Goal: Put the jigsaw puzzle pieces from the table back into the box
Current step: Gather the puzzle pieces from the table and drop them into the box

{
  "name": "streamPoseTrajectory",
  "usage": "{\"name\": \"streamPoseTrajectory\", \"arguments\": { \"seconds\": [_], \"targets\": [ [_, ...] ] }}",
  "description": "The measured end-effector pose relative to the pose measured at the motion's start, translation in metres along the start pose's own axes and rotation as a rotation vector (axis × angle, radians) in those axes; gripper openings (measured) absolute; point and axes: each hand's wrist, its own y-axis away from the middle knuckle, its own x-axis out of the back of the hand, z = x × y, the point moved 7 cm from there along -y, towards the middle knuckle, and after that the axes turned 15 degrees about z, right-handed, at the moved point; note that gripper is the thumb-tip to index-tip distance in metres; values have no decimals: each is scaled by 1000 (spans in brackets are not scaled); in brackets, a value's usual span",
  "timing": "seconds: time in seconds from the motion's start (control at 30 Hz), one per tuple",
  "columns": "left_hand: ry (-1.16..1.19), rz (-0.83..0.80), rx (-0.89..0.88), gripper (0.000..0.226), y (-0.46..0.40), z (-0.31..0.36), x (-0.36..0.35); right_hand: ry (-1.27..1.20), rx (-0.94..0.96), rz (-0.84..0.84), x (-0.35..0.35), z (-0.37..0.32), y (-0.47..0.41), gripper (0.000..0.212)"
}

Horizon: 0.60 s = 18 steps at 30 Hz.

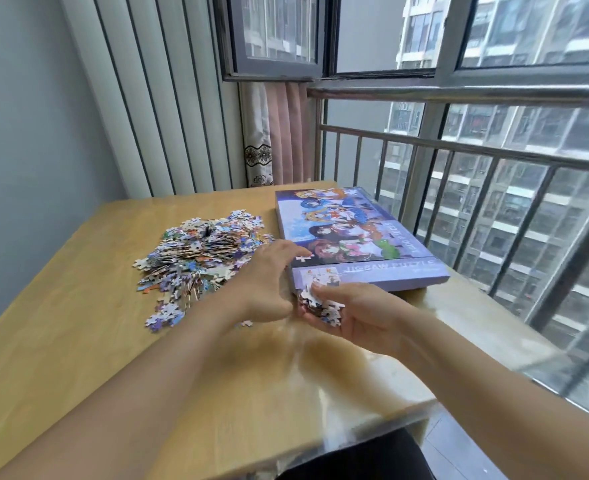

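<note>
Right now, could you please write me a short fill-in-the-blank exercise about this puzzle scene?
1. The right hand cups a handful of puzzle ____.
2. The pile of loose pieces lies to the ____ of the box.
3. The box lid is ____.

Missing words: pieces; left; closed

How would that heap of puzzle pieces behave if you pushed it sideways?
The heap of pieces would probably spread rather than slide as one: the pieces lie loose and overlapping. They look thin and light, and the wooden table looks glossy, so strays could skid.
</note>
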Motion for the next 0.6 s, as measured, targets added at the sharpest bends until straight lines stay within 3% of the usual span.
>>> {"name": "streamPoseTrajectory", "arguments": {
  "seconds": [0.17,0.3,0.47,0.6],
  "targets": [
    [-45,82,-90,74,-10,4,-13,-17,8,94,39,-4,10,23],
    [-126,42,-183,78,-9,14,-24,-33,3,198,62,-6,8,18],
    [-79,301,-218,32,-14,28,-11,-30,-21,236,76,-5,6,14],
    [64,509,-84,15,-33,37,16,-88,3,246,73,-24,9,12]
  ]
}}
